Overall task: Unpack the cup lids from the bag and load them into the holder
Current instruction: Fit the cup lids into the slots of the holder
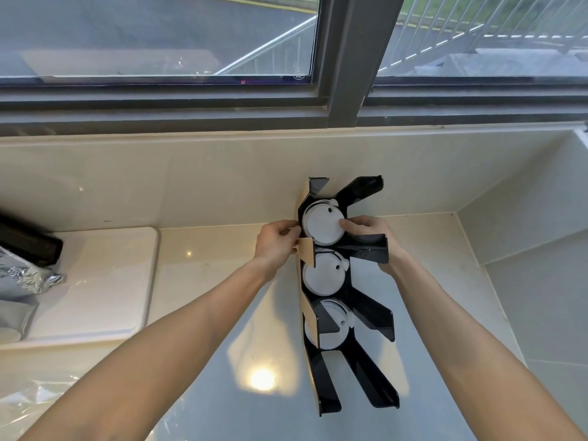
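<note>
A black holder (366, 249) with angled dividers stands on the pale counter, running from near me toward the back wall. White cup lids fill three of its slots: a far stack (321, 226), a middle stack (324, 276) and a near stack (334, 323). My left hand (276, 243) pinches the holder's tan left side next to the far stack. Reaching around a black divider, my right hand (369, 232) rests its fingertips on the top lid of the far stack. The nearest slot holds no lids.
A clear plastic bag (35, 399) lies crumpled at the lower left. A white tray-like board (105, 281) sits on the counter at left, with a silver foil pack (22, 275) and a black object (28, 243) on it. Tiled walls close in behind and to the right; a window runs above.
</note>
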